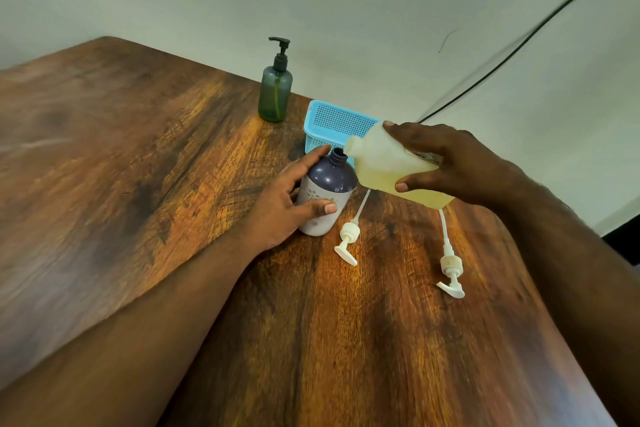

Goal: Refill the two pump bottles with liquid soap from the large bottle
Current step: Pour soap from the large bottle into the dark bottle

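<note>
My right hand (453, 163) grips the large translucent bottle (384, 163) of yellow soap, tilted on its side, with its open mouth right at the neck of a dark purple bottle (329, 184). That purple bottle stands uncapped on the wooden table (138, 184), and my left hand (287, 204) is wrapped around its body. Two white pump heads with long tubes lie on the table: one (348, 239) just right of the purple bottle, the other (450, 270) further right. A green pump bottle (275, 90), black pump fitted, stands at the back.
A light blue plastic basket (332, 125) sits behind the purple bottle, by the wall. A black cable (540, 24) runs down the wall at the right. The table's right edge lies close beside my right forearm.
</note>
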`<control>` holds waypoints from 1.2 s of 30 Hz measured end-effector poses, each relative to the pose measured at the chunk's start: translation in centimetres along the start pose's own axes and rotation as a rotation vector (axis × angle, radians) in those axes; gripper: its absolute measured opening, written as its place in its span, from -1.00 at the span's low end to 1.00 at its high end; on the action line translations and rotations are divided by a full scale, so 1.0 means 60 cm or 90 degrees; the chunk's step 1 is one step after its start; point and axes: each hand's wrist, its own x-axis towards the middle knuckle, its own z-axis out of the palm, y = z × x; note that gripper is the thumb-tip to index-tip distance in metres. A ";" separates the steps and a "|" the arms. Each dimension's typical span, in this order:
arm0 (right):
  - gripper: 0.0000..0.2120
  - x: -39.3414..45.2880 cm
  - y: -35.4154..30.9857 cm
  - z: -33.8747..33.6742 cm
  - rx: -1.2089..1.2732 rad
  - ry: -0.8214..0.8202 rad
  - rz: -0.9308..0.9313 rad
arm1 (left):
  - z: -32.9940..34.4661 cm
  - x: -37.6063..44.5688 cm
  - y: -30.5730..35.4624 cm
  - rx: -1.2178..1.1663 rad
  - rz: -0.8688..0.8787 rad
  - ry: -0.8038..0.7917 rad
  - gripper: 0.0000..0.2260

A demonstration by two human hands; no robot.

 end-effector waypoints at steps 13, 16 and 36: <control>-0.24 -0.002 -0.001 0.003 0.005 0.000 0.007 | -0.001 -0.001 0.000 -0.012 -0.010 -0.009 -0.27; -0.27 -0.002 -0.003 0.003 0.006 0.001 0.001 | -0.001 -0.002 0.001 -0.011 -0.008 -0.008 -0.27; -0.27 -0.002 -0.016 -0.001 -0.019 0.013 -0.037 | -0.004 -0.001 -0.001 -0.025 -0.001 -0.016 -0.27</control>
